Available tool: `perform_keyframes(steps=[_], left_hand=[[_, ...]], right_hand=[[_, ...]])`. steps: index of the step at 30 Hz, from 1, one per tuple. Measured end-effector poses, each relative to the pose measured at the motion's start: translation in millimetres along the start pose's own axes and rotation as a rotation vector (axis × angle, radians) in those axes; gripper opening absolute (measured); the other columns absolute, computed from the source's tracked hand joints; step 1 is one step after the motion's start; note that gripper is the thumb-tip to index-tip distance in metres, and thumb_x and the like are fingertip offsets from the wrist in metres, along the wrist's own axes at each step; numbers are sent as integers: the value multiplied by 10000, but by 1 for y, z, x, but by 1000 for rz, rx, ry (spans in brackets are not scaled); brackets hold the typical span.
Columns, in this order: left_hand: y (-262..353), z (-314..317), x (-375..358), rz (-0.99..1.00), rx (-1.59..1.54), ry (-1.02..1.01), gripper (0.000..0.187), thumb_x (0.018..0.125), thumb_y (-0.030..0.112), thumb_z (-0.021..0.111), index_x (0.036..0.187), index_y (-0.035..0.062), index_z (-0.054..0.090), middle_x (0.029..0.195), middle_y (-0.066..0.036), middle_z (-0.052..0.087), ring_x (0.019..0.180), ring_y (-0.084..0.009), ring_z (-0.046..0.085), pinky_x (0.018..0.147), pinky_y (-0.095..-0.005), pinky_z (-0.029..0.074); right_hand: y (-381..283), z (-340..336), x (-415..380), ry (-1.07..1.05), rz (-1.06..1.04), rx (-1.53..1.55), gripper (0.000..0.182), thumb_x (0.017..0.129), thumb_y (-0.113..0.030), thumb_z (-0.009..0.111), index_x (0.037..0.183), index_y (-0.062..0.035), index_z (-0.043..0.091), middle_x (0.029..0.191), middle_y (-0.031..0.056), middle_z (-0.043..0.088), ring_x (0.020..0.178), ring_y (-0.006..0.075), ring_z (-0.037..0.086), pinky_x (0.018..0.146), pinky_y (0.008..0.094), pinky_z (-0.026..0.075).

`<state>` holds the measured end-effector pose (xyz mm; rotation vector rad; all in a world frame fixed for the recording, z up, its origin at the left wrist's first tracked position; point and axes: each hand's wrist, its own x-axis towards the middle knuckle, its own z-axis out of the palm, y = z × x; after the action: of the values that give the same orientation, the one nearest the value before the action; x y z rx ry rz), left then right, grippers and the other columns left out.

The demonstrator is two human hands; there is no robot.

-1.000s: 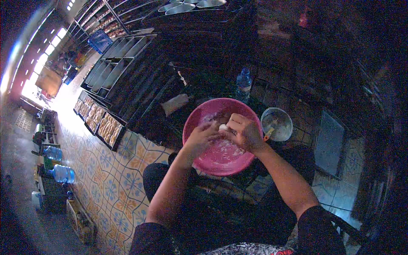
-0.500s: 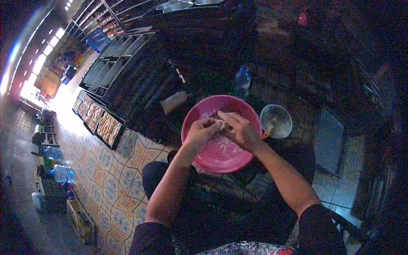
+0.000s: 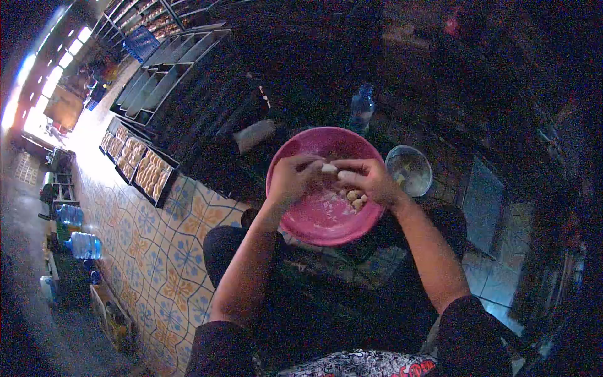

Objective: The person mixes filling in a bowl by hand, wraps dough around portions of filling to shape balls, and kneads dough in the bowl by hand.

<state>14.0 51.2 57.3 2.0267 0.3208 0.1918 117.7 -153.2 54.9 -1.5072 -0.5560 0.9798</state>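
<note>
Both my hands are over a pink basin [image 3: 301,234], fingertips nearly meeting. Between them is a small whitish piece [image 3: 328,168], its kind too blurred to tell. My left hand [image 3: 294,179] pinches it from the left, with thumb and fingers bent together. From the other side my right hand [image 3: 374,182] pinches toward the same piece, and a pale tip shows below its index finger. Several small tan lumps [image 3: 355,198] lie in the basin under my right hand. White bits or powder are scattered across the basin's bottom.
A metal bowl [image 3: 419,182] with pale contents stands right of the basin. Behind is a clear plastic bottle [image 3: 362,110]. Trays of shaped dough [image 3: 154,177] lie on the patterned tile floor [image 3: 182,251] at left, near large water jugs [image 3: 85,245].
My hands have drawn slightly apart and up from each other, so the whitish piece shows between the fingertips. The tan lumps have come into sight below my right hand.
</note>
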Motion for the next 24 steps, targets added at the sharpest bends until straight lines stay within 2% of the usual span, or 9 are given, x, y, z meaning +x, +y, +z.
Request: perform_keyframes(steps=[3,5,7,13,14,15,17,18,24], left_hand=[[4,3,-3,5,7,60,270,930,184,693,1127,2,726,1028,-116,752,910,-147,679,834,-301,523],[-2,12,-5,53,-23,69,255,927,165,695,1119,0,727,1024,-103,748,903,-130,672,822,-293,526],[6,16,-7,-12,-266,-107,282,933,251,697,1106,31,730,1033,-92,748,921,-145,686,799,-325,550],[-9,18,1,120,-52,-21,252,927,234,702,1049,18,744,824,-69,739,757,-96,664,707,-290,549],[-11,18,2,46,-87,-4,269,943,247,683,1061,11,737,841,-68,737,756,-109,668,703,-295,550],[-8,18,3,-25,-121,12,287,960,260,663,1072,5,730,858,-67,735,756,-122,671,699,-300,550],[-16,24,15,-105,-457,-2,297,971,260,652,1097,-2,715,887,-71,730,763,-138,673,700,-309,552],[-22,26,18,-181,-792,-12,308,983,260,640,1121,-9,701,916,-75,726,771,-154,674,702,-319,554],[-38,23,20,-313,-1053,-176,361,1016,274,581,1222,-18,630,1093,-116,700,946,-206,682,836,-361,556]], right_hand=[[17,-8,14,2,123,227,373,954,-205,683,1261,2,635,1077,110,700,883,105,682,648,267,583],[40,-3,29,340,-569,-493,398,894,-364,739,1172,-80,713,1069,88,740,691,128,705,612,299,564],[8,10,8,292,-288,-387,379,889,-360,748,1140,-77,722,1010,89,752,573,122,680,534,288,542],[20,3,23,284,-470,-565,287,932,-301,700,1077,-56,734,901,95,762,582,137,699,526,298,545],[28,2,34,306,-723,-609,259,952,-276,669,1092,-67,732,912,90,758,555,124,681,480,280,527],[26,4,35,300,-718,-608,259,952,-276,669,1092,-67,732,912,90,758,555,124,681,480,280,527],[21,5,35,195,-234,-28,241,967,-265,648,1126,-104,731,972,69,750,570,140,674,521,287,545],[8,6,32,184,-151,33,252,1005,-151,594,1189,-7,687,1061,25,724,909,103,670,862,256,528],[9,-1,35,153,-178,127,274,1012,-160,575,1219,-6,669,1131,42,709,993,106,655,889,278,529]])
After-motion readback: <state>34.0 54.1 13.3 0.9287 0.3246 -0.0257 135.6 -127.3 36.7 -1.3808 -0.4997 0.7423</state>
